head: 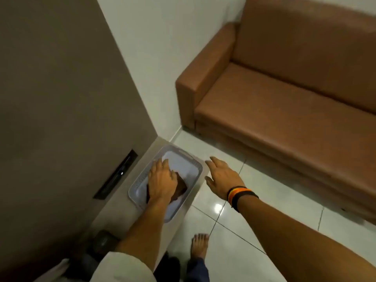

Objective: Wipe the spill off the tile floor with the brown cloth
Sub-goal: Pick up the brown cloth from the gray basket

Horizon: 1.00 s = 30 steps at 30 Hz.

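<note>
Nearest the camera, two bare forearms are stretched forward over a glossy white tile floor [254, 200], on which no spill can be made out. At the far right a long tan leather sofa [284, 94] is set against the wall. On a low grey ledge at the left, a pale rectangular plastic basket [189, 159] is stood, and a dark brown crumpled cloth [181, 187] is seen lying inside it, mostly hidden under the left hand [161, 181]. That hand is laid flat on the cloth with fingers extended; whether anything is pinched cannot be told. The right hand [221, 177], banded at the wrist, is held spread and empty just right of the basket. If the cloth is lifted carelessly, the light basket could be dragged off the ledge.
</note>
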Motion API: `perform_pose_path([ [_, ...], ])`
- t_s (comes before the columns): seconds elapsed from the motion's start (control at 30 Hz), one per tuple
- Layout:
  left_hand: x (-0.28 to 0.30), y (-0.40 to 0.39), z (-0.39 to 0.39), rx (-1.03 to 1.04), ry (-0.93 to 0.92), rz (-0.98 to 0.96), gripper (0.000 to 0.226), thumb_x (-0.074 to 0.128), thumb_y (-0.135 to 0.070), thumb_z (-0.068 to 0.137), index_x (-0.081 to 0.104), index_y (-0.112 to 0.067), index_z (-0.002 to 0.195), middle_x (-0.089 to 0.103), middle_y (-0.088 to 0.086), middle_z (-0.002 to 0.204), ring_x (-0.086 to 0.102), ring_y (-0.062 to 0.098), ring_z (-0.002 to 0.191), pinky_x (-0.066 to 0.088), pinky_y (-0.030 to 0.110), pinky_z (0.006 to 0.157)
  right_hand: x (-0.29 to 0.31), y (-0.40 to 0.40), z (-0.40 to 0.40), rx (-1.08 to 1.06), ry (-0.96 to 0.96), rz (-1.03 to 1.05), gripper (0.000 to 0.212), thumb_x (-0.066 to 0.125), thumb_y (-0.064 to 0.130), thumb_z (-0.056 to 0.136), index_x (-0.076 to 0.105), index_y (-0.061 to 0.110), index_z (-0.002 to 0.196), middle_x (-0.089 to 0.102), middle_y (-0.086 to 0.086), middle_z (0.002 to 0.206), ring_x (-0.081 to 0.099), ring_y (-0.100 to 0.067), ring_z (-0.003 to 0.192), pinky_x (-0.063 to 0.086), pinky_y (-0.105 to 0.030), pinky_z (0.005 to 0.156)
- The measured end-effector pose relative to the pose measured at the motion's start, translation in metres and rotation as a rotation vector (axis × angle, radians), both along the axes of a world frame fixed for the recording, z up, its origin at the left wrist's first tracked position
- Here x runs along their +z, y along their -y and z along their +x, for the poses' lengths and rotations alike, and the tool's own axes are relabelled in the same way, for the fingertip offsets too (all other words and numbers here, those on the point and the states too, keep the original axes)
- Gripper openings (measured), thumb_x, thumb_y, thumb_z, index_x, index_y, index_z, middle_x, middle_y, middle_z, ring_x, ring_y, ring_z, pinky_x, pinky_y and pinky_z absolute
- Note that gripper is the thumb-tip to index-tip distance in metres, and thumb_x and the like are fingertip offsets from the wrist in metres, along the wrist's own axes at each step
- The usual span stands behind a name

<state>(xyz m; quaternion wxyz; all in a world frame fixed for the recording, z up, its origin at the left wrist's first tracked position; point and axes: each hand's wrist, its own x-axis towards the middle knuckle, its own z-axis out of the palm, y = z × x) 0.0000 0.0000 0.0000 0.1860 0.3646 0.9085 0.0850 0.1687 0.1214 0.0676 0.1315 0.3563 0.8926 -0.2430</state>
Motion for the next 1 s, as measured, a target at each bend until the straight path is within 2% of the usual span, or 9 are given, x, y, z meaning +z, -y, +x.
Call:
perform_pose_path([
  [0.13, -0.08, 0.013, -0.026, 0.365, 0.21, -0.059, 0.057, 0.057, -0.03, 0.102, 0.047, -0.004, 0.152, 0.052, 0.021, 0.153, 0.049, 0.039, 0.142, 0.043, 0.051, 0.116, -0.069, 0.006, -0.034, -0.043, 0.061, -0.151, 0.052, 0.051, 0.029, 0.103, 0.041, 0.014, 0.151, 0.046, -0.01, 0.155, 0.054, -0.033, 0.132, 0.047, -0.043, 0.109],
  [0.23, -0.141, 0.029, -0.036, 0.576, 0.333, -0.075, 0.067, 0.064, -0.036, 0.098, 0.045, -0.003, 0.153, 0.056, 0.023, 0.15, 0.056, 0.043, 0.135, 0.049, 0.053, 0.109, -0.125, 0.008, -0.073, -0.113, 0.009, -0.267, 0.049, 0.053, 0.027, 0.102, 0.047, 0.012, 0.148, 0.053, -0.013, 0.15, 0.056, -0.034, 0.132, 0.044, -0.04, 0.11],
  [0.47, -0.223, 0.03, -0.038, 0.649, 0.241, -0.176, 0.105, 0.067, -0.061, 0.09, 0.021, 0.0, 0.164, 0.035, 0.026, 0.165, 0.036, 0.045, 0.151, 0.031, 0.054, 0.123, -0.237, 0.019, -0.137, -0.444, 0.071, -0.485, 0.042, 0.06, 0.025, 0.099, 0.052, 0.004, 0.135, 0.062, -0.022, 0.134, 0.059, -0.041, 0.123, 0.05, -0.048, 0.106],
  [0.57, -0.236, 0.02, -0.035, 0.709, 0.189, -0.203, 0.108, 0.068, -0.061, 0.09, 0.018, 0.001, 0.163, 0.032, 0.028, 0.165, 0.033, 0.047, 0.151, 0.028, 0.054, 0.123, -0.272, 0.026, -0.144, -0.577, 0.106, -0.531, 0.047, 0.067, 0.024, 0.093, 0.051, 0.004, 0.132, 0.061, -0.02, 0.133, 0.059, -0.041, 0.124, 0.05, -0.049, 0.106],
  [0.67, -0.252, 0.022, -0.041, 0.788, 0.179, -0.106, 0.094, 0.077, -0.05, 0.087, 0.038, 0.002, 0.154, 0.049, 0.028, 0.152, 0.049, 0.046, 0.14, 0.041, 0.055, 0.116, -0.291, 0.031, -0.154, -0.64, 0.07, -0.534, 0.048, 0.069, 0.017, 0.089, 0.049, 0.003, 0.131, 0.062, -0.021, 0.129, 0.059, -0.042, 0.122, 0.051, -0.049, 0.105],
  [0.73, -0.256, 0.025, -0.049, 0.861, 0.282, 0.037, 0.071, 0.082, -0.037, 0.084, 0.058, -0.001, 0.139, 0.067, 0.022, 0.135, 0.065, 0.04, 0.122, 0.054, 0.049, 0.102, -0.297, 0.033, -0.162, -0.677, 0.039, -0.58, 0.045, 0.068, 0.017, 0.089, 0.053, 0.004, 0.13, 0.065, -0.02, 0.126, 0.063, -0.04, 0.117, 0.054, -0.046, 0.101],
  [0.8, -0.251, 0.023, -0.055, 0.875, 0.372, 0.111, 0.045, 0.081, -0.023, 0.083, 0.069, -0.003, 0.122, 0.076, 0.015, 0.116, 0.072, 0.032, 0.102, 0.057, 0.039, 0.086, -0.3, 0.035, -0.167, -0.72, 0.006, -0.634, 0.042, 0.067, 0.019, 0.088, 0.06, 0.005, 0.127, 0.066, -0.02, 0.125, 0.064, -0.04, 0.115, 0.056, -0.041, 0.095],
  [0.9, -0.231, 0.013, -0.054, 0.855, 0.398, 0.266, 0.027, 0.073, -0.013, 0.078, 0.072, -0.008, 0.105, 0.074, 0.001, 0.09, 0.072, 0.024, 0.084, 0.061, 0.04, 0.08, -0.292, 0.036, -0.167, -0.786, -0.133, -0.708, 0.038, 0.07, 0.019, 0.083, 0.064, 0.008, 0.119, 0.066, -0.019, 0.121, 0.066, -0.037, 0.107, 0.058, -0.036, 0.091],
  [1.0, -0.203, -0.004, -0.042, 0.816, 0.413, 0.388, 0.025, 0.067, -0.01, 0.083, 0.07, -0.007, 0.108, 0.072, 0.001, 0.091, 0.07, 0.016, 0.079, 0.064, 0.04, 0.079, -0.27, 0.025, -0.148, -0.846, -0.281, -0.772, 0.029, 0.068, 0.02, 0.083, 0.062, 0.009, 0.109, 0.066, -0.017, 0.111, 0.066, -0.034, 0.097, 0.06, -0.045, 0.087],
])
